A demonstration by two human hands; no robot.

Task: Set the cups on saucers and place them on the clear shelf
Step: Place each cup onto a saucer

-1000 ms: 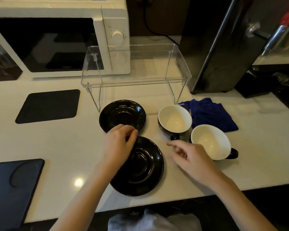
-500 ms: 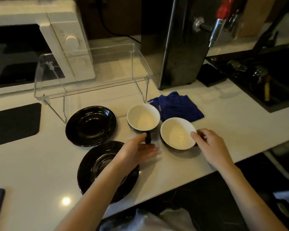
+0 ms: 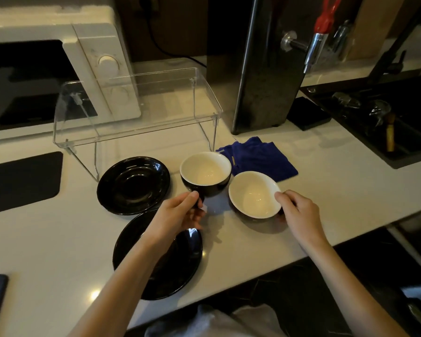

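Two black cups with white insides stand side by side on the white counter. My left hand [image 3: 178,215] grips the handle of the left cup [image 3: 205,171], which looks slightly raised. My right hand [image 3: 297,215] holds the right cup [image 3: 253,194] at its handle side, and that cup tilts towards me. Two black saucers hold nothing: the far saucer [image 3: 133,185] lies left of the cups, and the near saucer [image 3: 180,263] is partly under my left forearm. The clear shelf [image 3: 136,132] stands behind them, bare on top.
A folded blue cloth [image 3: 260,158] lies just behind the cups. A white microwave [image 3: 58,76] stands at the back left, a tall black appliance [image 3: 265,69] with a red-handled tap at the back right. A dark sink [image 3: 387,117] is at the right, a black mat [image 3: 22,181] at the left.
My left hand has left the near saucer and closed on the left cup's handle. My right hand has taken hold of the right cup and tilted it. The view shifted right.
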